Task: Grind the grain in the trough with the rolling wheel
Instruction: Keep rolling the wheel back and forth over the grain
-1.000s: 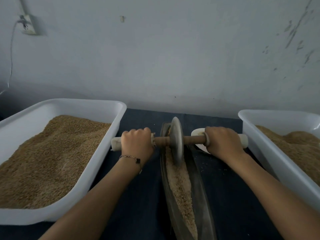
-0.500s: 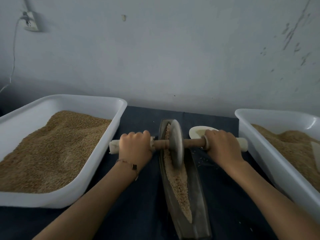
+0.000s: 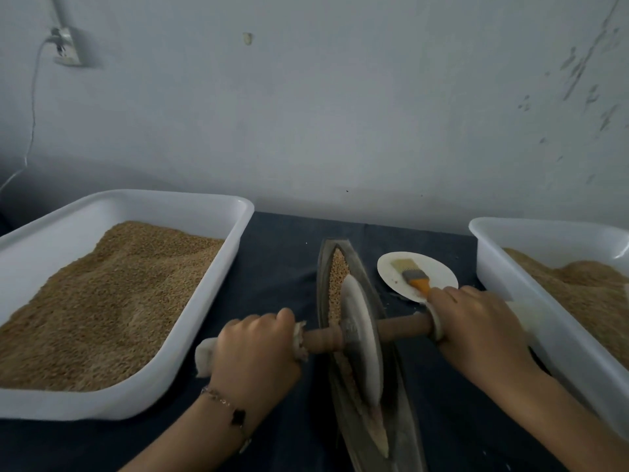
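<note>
Gripping the cloth-wrapped ends of the wooden axle (image 3: 401, 327), the left hand (image 3: 257, 349) and right hand (image 3: 476, 327) hold the grey stone rolling wheel (image 3: 360, 338) upright between them in the narrow boat-shaped trough (image 3: 371, 376), on tan grain (image 3: 337, 277) lying just beyond the knuckles.

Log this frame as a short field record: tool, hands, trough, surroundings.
tool: rolling wheel, standing on edge in the trough
left hand: grips left end of the axle
right hand: grips right end of the axle
trough contents: grain, visible beyond the wheel
left: white tub of grain
right: second white tub of grain
behind right hand: brush on white plate
</note>
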